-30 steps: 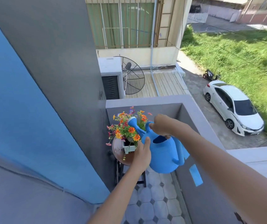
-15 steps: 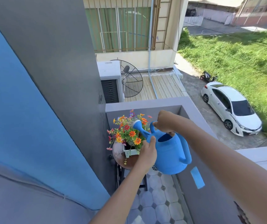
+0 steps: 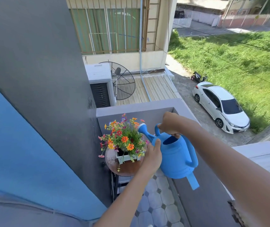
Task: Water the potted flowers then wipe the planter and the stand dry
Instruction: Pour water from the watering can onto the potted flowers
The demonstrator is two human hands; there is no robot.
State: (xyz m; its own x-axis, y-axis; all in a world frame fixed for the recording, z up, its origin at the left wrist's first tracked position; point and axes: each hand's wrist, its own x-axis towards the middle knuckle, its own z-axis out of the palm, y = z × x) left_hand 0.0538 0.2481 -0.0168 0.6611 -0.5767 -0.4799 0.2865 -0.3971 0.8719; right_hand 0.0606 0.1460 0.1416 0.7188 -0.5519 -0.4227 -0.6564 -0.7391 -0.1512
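A blue watering can (image 3: pixel 175 158) hangs over the balcony floor, its white-tipped spout reaching the right side of the flowers (image 3: pixel 122 138). My right hand (image 3: pixel 169 122) grips the can's top handle. My left hand (image 3: pixel 152 155) presses flat against the can's left side, below the spout. The orange, red and purple flowers grow in a small pale square planter (image 3: pixel 125 157). That planter stands on a round brown stand (image 3: pixel 126 168) with dark metal legs, tucked in the balcony corner. No water stream is visible.
A grey wall (image 3: pixel 41 79) rises on the left, and a low parapet (image 3: pixel 135 108) closes the balcony at the back and right. Octagonal floor tiles (image 3: pixel 160 203) lie below the stand. Beyond are an air-conditioner unit (image 3: pixel 100 84), a satellite dish and a white car (image 3: pixel 221 105).
The watering can has swung upward and rightward, its spout lifting back from over the flowers to their right edge. Both hands stayed on it.
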